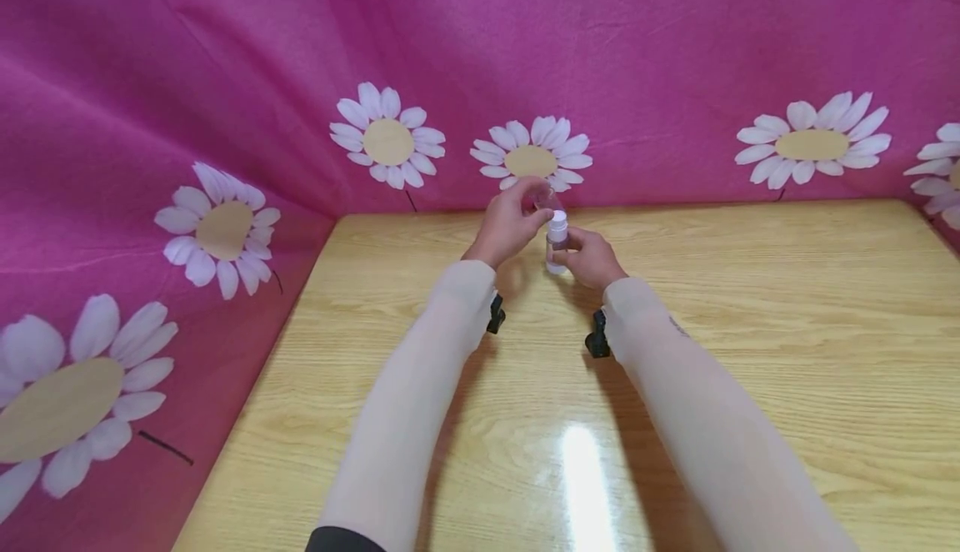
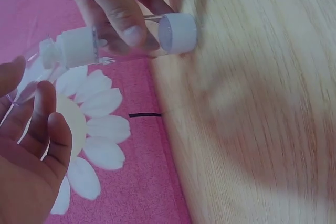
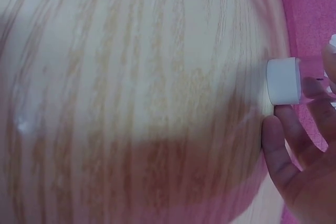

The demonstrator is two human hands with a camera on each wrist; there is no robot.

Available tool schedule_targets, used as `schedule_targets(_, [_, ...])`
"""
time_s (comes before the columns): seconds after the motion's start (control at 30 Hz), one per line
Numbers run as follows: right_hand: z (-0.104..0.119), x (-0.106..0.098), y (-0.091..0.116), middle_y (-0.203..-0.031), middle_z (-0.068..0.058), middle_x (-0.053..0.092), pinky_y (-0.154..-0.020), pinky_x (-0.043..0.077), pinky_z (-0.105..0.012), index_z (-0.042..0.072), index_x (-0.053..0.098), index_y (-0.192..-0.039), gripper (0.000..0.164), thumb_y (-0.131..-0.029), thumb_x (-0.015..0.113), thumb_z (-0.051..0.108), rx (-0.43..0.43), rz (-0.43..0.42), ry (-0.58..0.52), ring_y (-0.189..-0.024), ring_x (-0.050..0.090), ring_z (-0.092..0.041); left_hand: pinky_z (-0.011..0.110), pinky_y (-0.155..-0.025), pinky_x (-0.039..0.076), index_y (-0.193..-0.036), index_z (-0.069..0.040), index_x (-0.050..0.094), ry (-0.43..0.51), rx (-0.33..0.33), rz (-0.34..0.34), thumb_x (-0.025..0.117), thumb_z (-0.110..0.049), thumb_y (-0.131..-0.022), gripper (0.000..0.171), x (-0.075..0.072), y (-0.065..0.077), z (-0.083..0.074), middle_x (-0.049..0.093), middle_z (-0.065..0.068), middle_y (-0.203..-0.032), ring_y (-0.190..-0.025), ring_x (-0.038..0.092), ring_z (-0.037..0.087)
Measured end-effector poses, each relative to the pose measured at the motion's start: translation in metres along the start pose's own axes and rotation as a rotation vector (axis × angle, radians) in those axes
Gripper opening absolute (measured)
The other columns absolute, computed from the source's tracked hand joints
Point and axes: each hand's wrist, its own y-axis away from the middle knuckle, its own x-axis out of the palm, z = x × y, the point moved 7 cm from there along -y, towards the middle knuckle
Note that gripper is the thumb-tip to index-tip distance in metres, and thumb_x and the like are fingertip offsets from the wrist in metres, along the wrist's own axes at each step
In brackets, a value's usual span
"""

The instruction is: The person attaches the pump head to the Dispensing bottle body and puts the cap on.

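A slim clear bottle (image 1: 556, 258) with a white base (image 2: 181, 33) and a white collar (image 2: 79, 45) stands upright near the table's back edge. My right hand (image 1: 592, 258) grips its see-through body from the right, fingers and thumb around it. From the left, my left hand (image 1: 513, 223) holds a clear cap (image 1: 550, 199) between thumb and fingers, right at the bottle's white top. Through the cap (image 2: 34, 74), the narrow white nozzle (image 2: 50, 55) shows in the left wrist view. In the right wrist view, the white base (image 3: 283, 81) sits beside my right fingers.
The wooden table (image 1: 750, 327) spreads out under both forearms. Behind it and along the left hangs a pink cloth (image 1: 637, 60) with large daisies (image 1: 387, 142). Black wrist mounts (image 1: 597, 337) sit under both wrists.
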Motion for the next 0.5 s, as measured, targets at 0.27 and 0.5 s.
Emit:
schedule_targets(0.27, [0.000,0.000,0.000,-0.137,-0.022,0.059,-0.111,0.043,-0.048,0.006,0.056,-0.138,0.042,-0.096,0.062,0.012,-0.042,-0.020,0.015,-0.136,0.049,-0.037,0.029,-0.089,0.050,-0.130,-0.018,0.061,-0.113,0.017,0.104,0.065,-0.015,-0.096,0.035,0.017,-0.005,0.000,0.066,0.003,-0.123,-0.099,0.059,0.017])
schedule_targets(0.5, [0.000,0.000,-0.001,-0.137,-0.020,0.059,-0.111,0.043,-0.048,0.007,0.057,-0.136,0.041,-0.096,0.062,0.013,-0.040,-0.017,0.010,-0.136,0.049,-0.036,0.029,-0.091,0.050,-0.132,-0.016,0.061,-0.168,0.052,0.113,0.064,-0.015,-0.096,0.036,0.020,-0.005,-0.002,0.062,0.002,-0.132,-0.107,0.057,0.015])
